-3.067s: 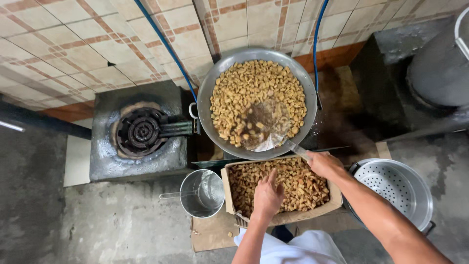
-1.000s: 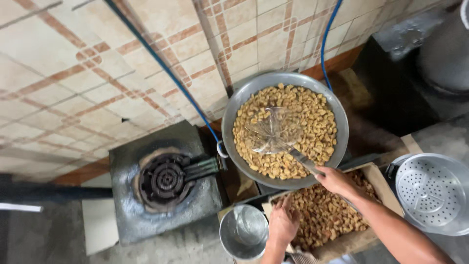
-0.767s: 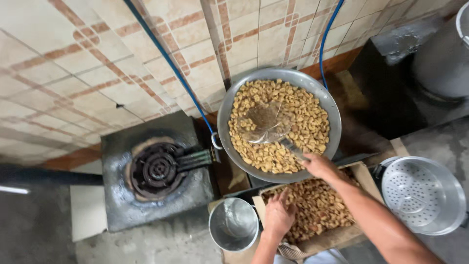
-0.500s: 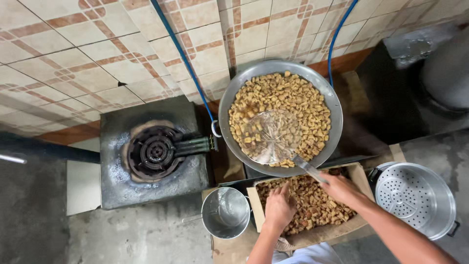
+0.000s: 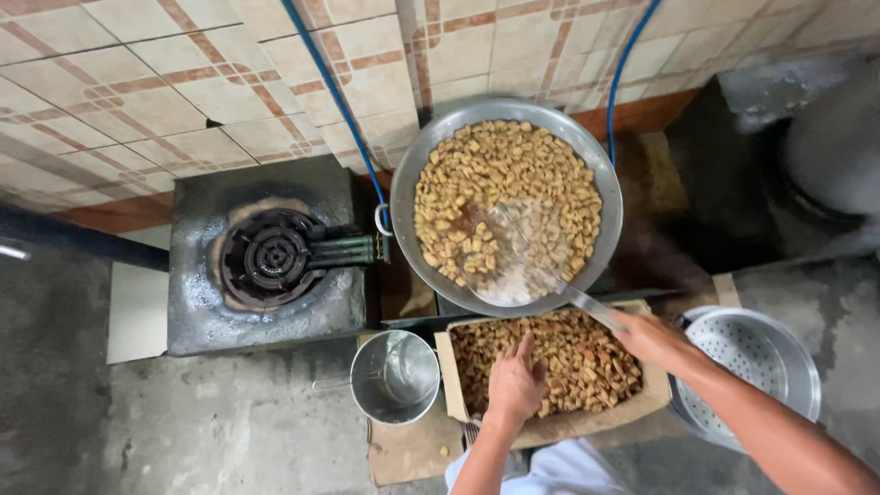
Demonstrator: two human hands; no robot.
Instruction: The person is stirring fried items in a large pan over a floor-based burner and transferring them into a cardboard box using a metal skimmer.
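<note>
Your right hand point(image 5: 655, 337) is closed around the handle of a wire skimmer point(image 5: 513, 252), its grip sitting just past the near rim of the wide metal pan point(image 5: 605, 183). The skimmer's mesh bowl lies low in the pan, among the golden fried pieces point(image 5: 509, 174), towards the near side of the pan. The fried pieces fill the pan almost to its rim, so the rim offers little spare margin on any side.

Your left hand point(image 5: 515, 385) is open, fingers spread, palm down, resting on the browner pieces in the cardboard box point(image 5: 449, 371); it grips nothing. The box sits just in front of the pan, its far edge tucked close under the pan's near rim, and the skimmer handle crosses that gap at the box's far right corner.

Beside the box, to the left of the pan's front edge, stands a small steel pot point(image 5: 396, 374), nearly touching the box wall. To the right of the pan's front edge, a perforated steamer tray point(image 5: 765, 362) lies partly under your right forearm.

Left of the pan is a gas burner point(image 5: 270, 257) set in a dark metal stand, its valve pipes reaching towards the pan's ring handle. Two blue hoses point(image 5: 335, 92) run along the tiled wall behind the pan. Right of the pan, a large dark vessel point(image 5: 825, 156) crowds the corner. The concrete floor point(image 5: 183, 422) lies in front of the burner, left of the pot.
</note>
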